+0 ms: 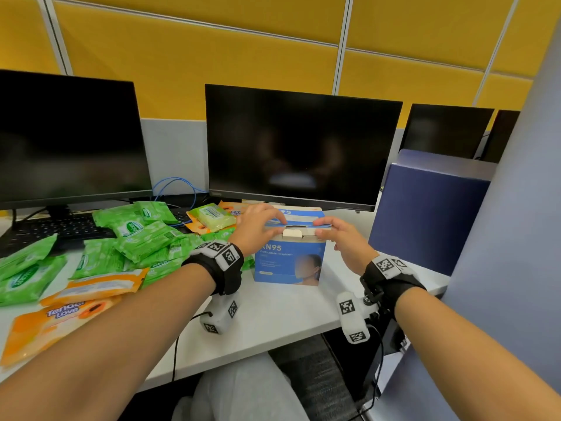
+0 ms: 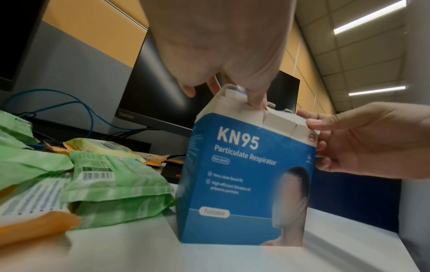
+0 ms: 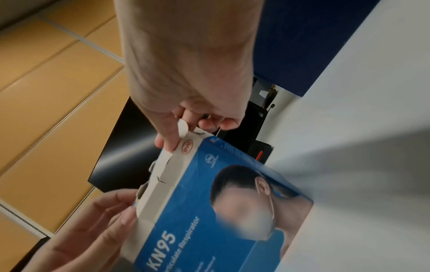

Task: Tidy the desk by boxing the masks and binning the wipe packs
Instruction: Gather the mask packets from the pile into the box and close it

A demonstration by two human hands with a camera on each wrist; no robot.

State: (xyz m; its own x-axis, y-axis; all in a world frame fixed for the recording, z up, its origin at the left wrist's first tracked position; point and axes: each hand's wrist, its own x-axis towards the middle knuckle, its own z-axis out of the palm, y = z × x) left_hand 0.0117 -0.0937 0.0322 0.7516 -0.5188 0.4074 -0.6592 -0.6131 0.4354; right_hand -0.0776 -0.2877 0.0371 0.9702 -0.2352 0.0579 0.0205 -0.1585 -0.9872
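The worktop is carrying two dark monitors, a keyboard and, on its left half, a loose heap of green wipe packs with orange packs lying at the near edge. Right of the heap, just touching it, the blue KN95 box is standing upright in front of the middle monitor. Its top flaps are lying folded down with the white tuck tab showing at the front edge; what is inside the box cannot be seen. Both hands are working at that top edge. The left hand is curling over the box's left top corner, its grip pinching the flap edge between thumb and fingers. The right hand is pinching the right top corner likewise, thumb at the front, fingers over the lid. A clear plastic bag is sitting below the worktop's near edge.
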